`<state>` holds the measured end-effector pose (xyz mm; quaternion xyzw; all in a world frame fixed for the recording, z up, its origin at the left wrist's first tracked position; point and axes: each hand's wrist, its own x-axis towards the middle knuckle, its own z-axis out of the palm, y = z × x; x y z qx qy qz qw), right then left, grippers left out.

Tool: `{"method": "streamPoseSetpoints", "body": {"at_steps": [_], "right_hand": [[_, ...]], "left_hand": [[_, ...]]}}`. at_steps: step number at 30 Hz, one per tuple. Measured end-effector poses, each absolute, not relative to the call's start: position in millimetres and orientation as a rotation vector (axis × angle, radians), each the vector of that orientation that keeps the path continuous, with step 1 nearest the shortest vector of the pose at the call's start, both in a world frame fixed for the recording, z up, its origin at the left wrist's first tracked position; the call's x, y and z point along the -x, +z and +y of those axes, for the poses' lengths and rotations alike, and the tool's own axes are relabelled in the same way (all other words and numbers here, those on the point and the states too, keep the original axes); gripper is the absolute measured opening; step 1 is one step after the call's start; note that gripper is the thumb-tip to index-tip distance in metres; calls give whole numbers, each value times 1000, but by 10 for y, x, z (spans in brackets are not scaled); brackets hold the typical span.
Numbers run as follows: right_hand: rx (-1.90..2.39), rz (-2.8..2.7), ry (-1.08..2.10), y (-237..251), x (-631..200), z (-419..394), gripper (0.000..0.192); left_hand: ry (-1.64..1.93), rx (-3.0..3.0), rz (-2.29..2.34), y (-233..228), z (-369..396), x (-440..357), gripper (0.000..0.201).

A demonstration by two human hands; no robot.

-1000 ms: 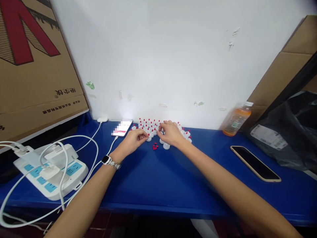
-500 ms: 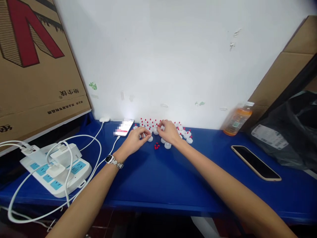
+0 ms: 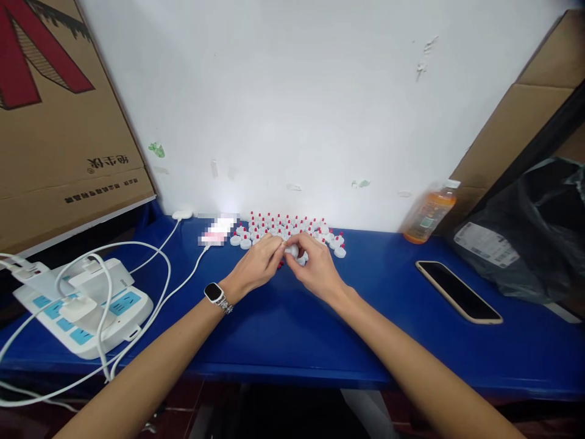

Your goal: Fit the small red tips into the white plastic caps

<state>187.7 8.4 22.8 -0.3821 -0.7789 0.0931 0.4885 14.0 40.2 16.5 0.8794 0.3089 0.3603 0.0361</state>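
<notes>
My right hand (image 3: 317,265) pinches a white cap (image 3: 295,250) with its thumb and fingers. Close against it, my left hand (image 3: 261,261) has its fingers bent together at the cap's left side; what they grip is hidden. Behind both hands stand several white caps with red tips (image 3: 245,242) in a crowded group. A few small loose red tips (image 3: 280,265) lie on the blue table (image 3: 283,329), partly covered by my left hand. A watch (image 3: 214,292) is on my left wrist.
A lit phone (image 3: 219,230) on a cable lies left of the caps. A white power strip (image 3: 86,311) with looping cables is at left. To the right are a dark phone (image 3: 458,291), an orange drink bottle (image 3: 430,213) and a dark plastic bag (image 3: 525,238). A white wall (image 3: 292,110) rises behind.
My two hands, apart before, have come together in front of the group. A white cap is now in my right fingers. The loose red tips have become mostly covered. The view has shifted slightly.
</notes>
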Motion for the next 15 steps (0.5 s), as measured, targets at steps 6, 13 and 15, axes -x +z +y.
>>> {"method": "streamPoseSetpoints", "body": {"at_steps": [6, 13, 15], "right_hand": [[948, -1963, -49, 241, -1879, 113, 15], [1109, -1974, -392, 221, -1850, 135, 11], [1121, -1958, -423, 216, -1838, 135, 12]], "left_hand": [[1300, -2278, 1082, 90, 414, -336, 39], [1350, -1811, 1011, 27, 414, -446, 47], [1355, -1768, 995, 17, 424, -463, 49]]}}
